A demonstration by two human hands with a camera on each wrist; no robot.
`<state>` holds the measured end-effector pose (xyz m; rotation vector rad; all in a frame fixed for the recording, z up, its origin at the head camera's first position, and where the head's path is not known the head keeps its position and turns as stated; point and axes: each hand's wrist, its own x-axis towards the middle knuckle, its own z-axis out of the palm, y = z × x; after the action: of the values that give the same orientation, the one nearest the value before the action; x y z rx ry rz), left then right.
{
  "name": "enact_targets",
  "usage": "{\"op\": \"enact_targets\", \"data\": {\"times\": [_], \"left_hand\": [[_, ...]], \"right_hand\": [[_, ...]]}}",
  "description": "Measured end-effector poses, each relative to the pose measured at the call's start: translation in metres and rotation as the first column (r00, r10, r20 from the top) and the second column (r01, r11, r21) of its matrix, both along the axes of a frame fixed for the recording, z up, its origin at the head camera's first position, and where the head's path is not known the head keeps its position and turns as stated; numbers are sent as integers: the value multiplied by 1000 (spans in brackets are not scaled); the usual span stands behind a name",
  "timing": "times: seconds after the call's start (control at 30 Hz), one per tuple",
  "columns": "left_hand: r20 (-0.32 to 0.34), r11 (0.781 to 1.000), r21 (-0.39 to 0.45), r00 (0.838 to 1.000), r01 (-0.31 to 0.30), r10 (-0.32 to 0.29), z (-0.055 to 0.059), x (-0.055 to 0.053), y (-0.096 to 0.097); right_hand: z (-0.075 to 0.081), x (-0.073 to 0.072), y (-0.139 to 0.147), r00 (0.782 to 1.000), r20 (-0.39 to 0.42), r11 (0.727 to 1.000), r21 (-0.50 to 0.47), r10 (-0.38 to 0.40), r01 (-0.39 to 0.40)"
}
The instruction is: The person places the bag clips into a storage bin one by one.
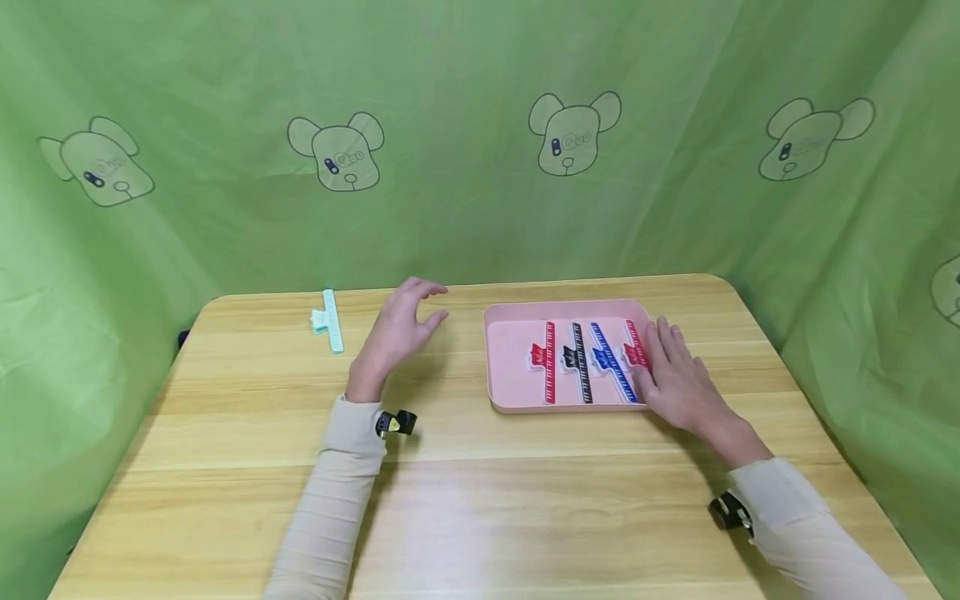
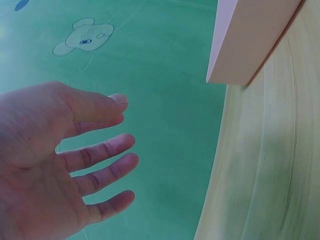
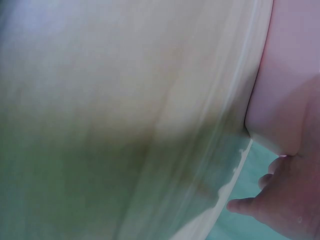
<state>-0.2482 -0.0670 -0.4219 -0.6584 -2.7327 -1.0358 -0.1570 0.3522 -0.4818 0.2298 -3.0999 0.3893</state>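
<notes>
In the head view, a pink tray [image 1: 517,398] lies on the table and holds a row of ruler-shaped clips. From left to right they are a red clip [image 1: 551,367], a black clip [image 1: 582,367], a blue clip [image 1: 613,367] and a second red clip [image 1: 634,346], which my right hand partly covers. My right hand [image 1: 682,379] rests against the tray's right side with its fingers fairly straight. Left of the tray, my left hand [image 1: 397,329] hovers over the table, fingers loosely bent and apart, nothing between them.
A mint-green ruler clip [image 1: 333,321] lies near the back left of the wooden table [image 1: 450,500]. A green curtain [image 1: 457,217] printed with animal heads hangs behind the table and along its sides.
</notes>
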Motion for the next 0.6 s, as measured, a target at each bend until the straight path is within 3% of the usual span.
{"op": "enact_targets", "data": {"times": [0.6], "left_hand": [[34,997,1,997,-72,72,-5,-6,-17]], "right_hand": [[-2,1,0,1000,20,1000,-25,-16,16]]}}
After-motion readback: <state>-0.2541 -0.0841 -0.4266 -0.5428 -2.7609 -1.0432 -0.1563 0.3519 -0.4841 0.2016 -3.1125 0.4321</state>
